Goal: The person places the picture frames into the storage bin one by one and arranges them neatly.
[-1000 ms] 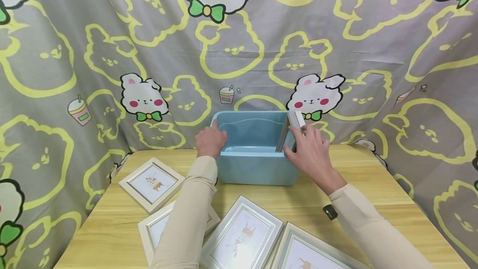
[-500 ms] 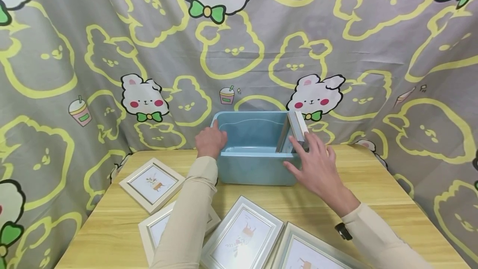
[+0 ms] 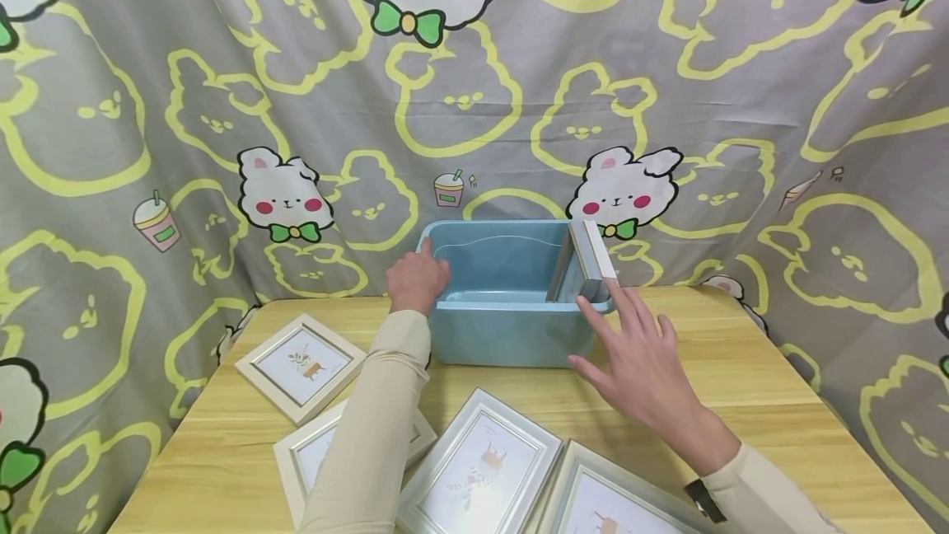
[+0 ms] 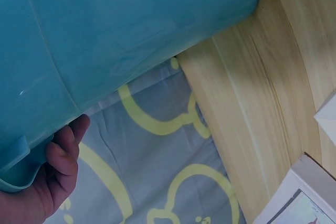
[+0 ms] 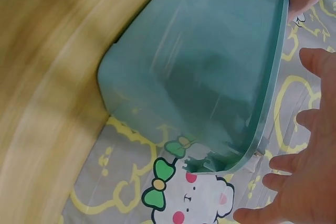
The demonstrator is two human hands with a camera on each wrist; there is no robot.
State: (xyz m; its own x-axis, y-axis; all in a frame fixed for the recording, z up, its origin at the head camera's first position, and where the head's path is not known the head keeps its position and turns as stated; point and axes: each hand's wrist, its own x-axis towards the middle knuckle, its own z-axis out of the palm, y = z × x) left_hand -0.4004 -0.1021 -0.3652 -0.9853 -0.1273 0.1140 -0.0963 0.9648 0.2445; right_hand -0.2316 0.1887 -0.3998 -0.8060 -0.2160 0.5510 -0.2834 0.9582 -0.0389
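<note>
At the right end of the blue bin, standing frames seem to lean slightly; I'd square them against the end wall, bin braced. Left hand: fingers curled round the left-end rim. Right hand: fingers spread, holding nothing, near the bin's front corner. Four loose frames lie on the desk.

Grey curtain printed with cartoon rabbits, wood-grain tabletop
</note>
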